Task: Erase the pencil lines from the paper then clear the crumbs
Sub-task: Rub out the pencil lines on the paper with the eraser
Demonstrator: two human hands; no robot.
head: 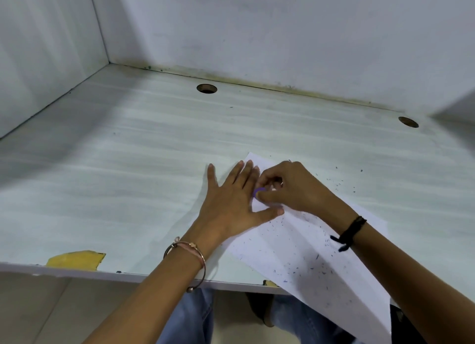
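The left hand (pixel 231 202) lies flat with its fingers spread, pressing the left edge of the paper (pixel 303 253) onto the bench (pixel 128 163). At the paper's far end, the right hand (pixel 290 187) pinches what seems to be a small purple eraser (pixel 257 190) against the sheet. The paper is white and creased, and its near end overhangs the bench. Dark crumbs (pixel 318 256) are scattered across it and past its right side.

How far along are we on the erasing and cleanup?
Much erasing looks done: crumbs litter the paper and desk. In hand: left hand presses the paper flat while the right hand pinches the purple eraser against it. Left: any lines hidden under the hands, then clearing all crumbs.
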